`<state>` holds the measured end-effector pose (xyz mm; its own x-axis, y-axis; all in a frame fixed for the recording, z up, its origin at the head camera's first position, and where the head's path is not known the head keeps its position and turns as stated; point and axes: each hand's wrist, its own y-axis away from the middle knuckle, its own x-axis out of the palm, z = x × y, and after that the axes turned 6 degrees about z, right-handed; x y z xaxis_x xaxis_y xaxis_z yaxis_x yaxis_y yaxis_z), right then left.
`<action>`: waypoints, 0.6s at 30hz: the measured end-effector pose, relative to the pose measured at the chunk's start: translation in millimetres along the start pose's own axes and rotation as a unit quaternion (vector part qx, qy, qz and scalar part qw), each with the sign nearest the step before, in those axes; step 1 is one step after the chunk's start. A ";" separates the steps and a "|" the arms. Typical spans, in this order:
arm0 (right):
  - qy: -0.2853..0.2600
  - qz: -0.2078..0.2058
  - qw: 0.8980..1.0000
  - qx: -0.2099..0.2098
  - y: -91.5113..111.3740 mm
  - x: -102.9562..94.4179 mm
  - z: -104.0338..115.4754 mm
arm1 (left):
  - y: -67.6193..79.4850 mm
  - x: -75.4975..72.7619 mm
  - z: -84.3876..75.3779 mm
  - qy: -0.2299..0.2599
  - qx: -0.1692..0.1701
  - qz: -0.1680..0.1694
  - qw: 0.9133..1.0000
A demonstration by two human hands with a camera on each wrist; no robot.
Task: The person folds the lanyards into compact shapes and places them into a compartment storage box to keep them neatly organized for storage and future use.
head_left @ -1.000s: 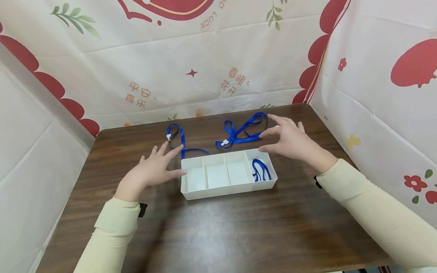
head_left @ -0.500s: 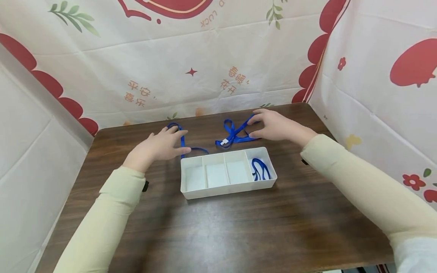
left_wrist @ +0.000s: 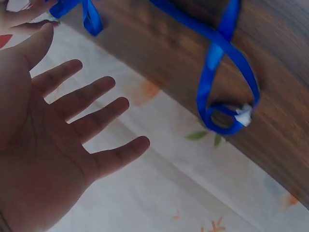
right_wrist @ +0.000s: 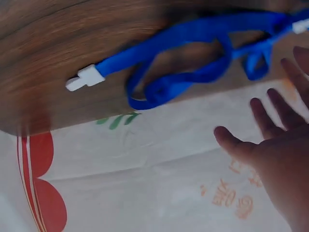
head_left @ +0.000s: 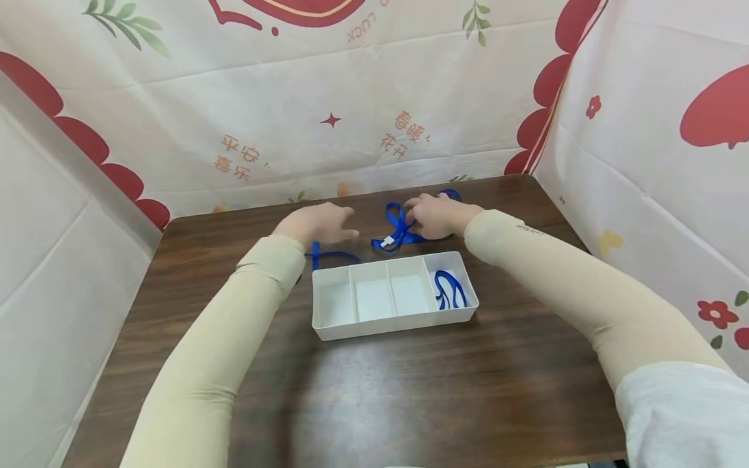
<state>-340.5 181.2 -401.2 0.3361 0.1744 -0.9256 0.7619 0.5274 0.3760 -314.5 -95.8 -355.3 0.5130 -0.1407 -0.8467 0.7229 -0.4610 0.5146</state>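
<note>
My left hand (head_left: 318,223) hovers above a blue lanyard (head_left: 315,255) at the back left, hiding much of it in the head view. The left wrist view shows that hand (left_wrist: 63,140) with its fingers spread and holding nothing, the lanyard's white clip (left_wrist: 244,116) lying apart from it. Over a second blue lanyard (head_left: 400,224), further right, is my right hand (head_left: 439,216), covering its middle. In the right wrist view the right hand (right_wrist: 280,140) has its fingers extended beside this lanyard (right_wrist: 193,77), gripping nothing.
A white tray (head_left: 392,323) with several compartments stands in front of the hands. Its rightmost compartment holds a coiled blue lanyard (head_left: 449,290). A patterned cloth (head_left: 351,84) hangs behind the wooden table (head_left: 363,390), with more cloth at both sides.
My left hand has moved right and further back, across the left lanyard. My right hand has moved left over the right lanyard. The tray stays where it was.
</note>
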 end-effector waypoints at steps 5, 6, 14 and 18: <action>0.022 0.028 0.999 -0.003 -11.6 18.2 -10.9 | -16.0 -0.8 -18.5 0.002 0.011 0.031 0.999; 0.020 0.033 0.999 0.000 -13.6 21.0 -13.2 | -19.4 -1.0 -21.2 0.002 0.010 0.037 0.999; 0.002 0.047 0.999 0.000 -23.3 34.3 -24.2 | -52.2 6.4 -45.4 0.021 0.022 0.080 0.996; 0.024 0.030 0.999 -0.013 -27.1 38.2 -24.9 | -61.9 10.4 -60.9 -0.013 0.017 0.117 0.993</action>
<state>-362.1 194.3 -447.9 0.3528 0.2463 -0.9027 0.7265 0.5359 0.4301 -325.7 -15.4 -387.8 0.6530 -0.2700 -0.7076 0.5685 -0.4426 0.6935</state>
